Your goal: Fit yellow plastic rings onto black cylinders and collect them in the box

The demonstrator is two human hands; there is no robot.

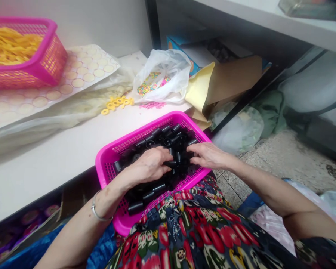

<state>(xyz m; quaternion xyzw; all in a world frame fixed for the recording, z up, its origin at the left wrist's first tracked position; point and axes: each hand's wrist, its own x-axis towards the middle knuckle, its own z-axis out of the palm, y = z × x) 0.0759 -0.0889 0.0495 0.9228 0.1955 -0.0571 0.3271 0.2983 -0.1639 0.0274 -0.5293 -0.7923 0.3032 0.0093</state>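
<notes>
A pink plastic basket (107, 183) rests partly on the table edge and against my lap, tilted a little. It is filled with short black plastic cylinders (159, 188), some showing round ends with a small centre hole. Over the left-middle of the pile, my left hand (152, 164) has its thumb and fingers closed on one black cylinder (172, 163). My right hand (204, 154) reaches in over the basket's right side. Its fingers are bent and slightly apart, touching the pile, and no piece shows clearly between them.
A second pink basket (51, 56) with yellow pieces stands on the table's left. Yellow rings (117, 104), small pink pieces (152, 105) and a white bag (168, 74) of coloured beads lie behind. An open cardboard box (235, 78) and a dark shelf leg (240, 97) are at right.
</notes>
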